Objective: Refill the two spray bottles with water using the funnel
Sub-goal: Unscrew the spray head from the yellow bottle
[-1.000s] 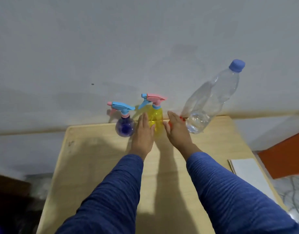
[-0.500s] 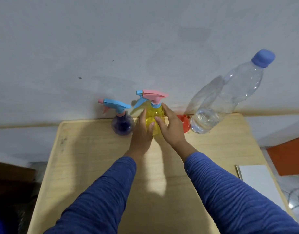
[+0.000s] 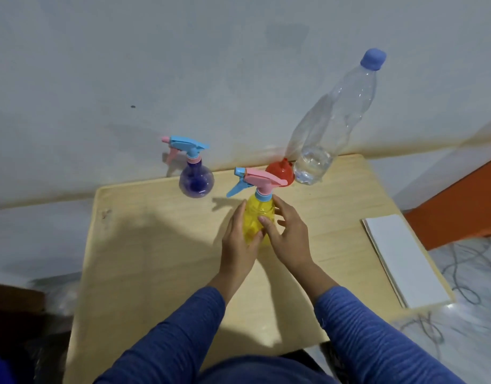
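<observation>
Two arms in blue ribbed sleeves reach forward from the near edge over a pale wooden surface [image 3: 144, 273]. The left hand [image 3: 238, 239] and the right hand [image 3: 290, 236] meet around a yellow spray bottle [image 3: 256, 217] that stands upright near the middle of the surface. The left hand cups the bottle's left side with its fingers pointing up and away and its thumb laid across the front. The right hand curls around the right side, fingers spread, one fingertip on the front of the bottle and another up near its neck. Both hands grip the bottle between them, so its lower part is hidden.

The bottle's pink and blue trigger head [image 3: 255, 180] sticks out above the hands, its nozzle pointing left.

Farther back and to the left, a purple spray bottle [image 3: 195, 181] with a blue and pink trigger head stands at the far edge, well apart from the hands. Behind the yellow bottle, a red funnel [image 3: 280, 171] lies at the far edge, just beside a tall clear water bottle [image 3: 330, 128] with a blue cap, which holds a little water at the bottom.

A white sheet [image 3: 405, 259] lies along the right edge of the surface.
</observation>
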Demonstrator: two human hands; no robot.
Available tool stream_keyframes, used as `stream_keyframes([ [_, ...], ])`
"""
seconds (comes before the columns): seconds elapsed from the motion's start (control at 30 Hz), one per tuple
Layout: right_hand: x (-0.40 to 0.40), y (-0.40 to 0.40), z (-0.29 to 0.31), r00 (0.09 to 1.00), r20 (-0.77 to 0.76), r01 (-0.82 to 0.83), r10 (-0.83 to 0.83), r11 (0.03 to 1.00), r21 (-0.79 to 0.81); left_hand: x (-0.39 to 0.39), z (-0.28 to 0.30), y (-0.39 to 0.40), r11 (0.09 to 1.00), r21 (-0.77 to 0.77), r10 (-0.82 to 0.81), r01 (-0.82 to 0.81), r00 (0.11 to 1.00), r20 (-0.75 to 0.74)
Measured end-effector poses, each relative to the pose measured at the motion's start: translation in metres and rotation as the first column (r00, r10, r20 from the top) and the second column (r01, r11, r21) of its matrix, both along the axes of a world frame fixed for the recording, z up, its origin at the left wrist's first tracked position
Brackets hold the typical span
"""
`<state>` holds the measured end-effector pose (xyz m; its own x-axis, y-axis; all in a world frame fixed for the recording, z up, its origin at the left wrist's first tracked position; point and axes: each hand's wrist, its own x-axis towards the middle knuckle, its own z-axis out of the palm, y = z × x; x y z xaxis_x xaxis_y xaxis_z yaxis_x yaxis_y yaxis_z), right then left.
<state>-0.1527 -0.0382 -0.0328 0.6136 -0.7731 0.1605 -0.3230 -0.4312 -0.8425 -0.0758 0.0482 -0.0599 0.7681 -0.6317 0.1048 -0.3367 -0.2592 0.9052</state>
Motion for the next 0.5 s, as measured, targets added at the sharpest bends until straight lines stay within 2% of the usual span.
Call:
stream_keyframes([
  [0.27, -0.030, 0.012, 0.004, 0.999, 0.028, -0.042, 0.041, 0.998, 0.049, -0.030, -0.003, 0.016, 0.998, 0.005, 0.057, -0.057, 0.998, -0.038],
  [0.4, -0.033, 0.004, 0.022, 0.993, 0.119, -0.019, 0.006, 0.994, 0.109, -0.040, -0.004, 0.018, 0.996, -0.033, 0.081, -0.084, 0.993, -0.085],
  [0.5, -0.029, -0.003, 0.035, 0.981, 0.173, -0.099, 0.086, 0.993, 0.069, -0.042, -0.005, 0.017, 0.993, -0.059, 0.096, -0.100, 0.993, -0.072],
])
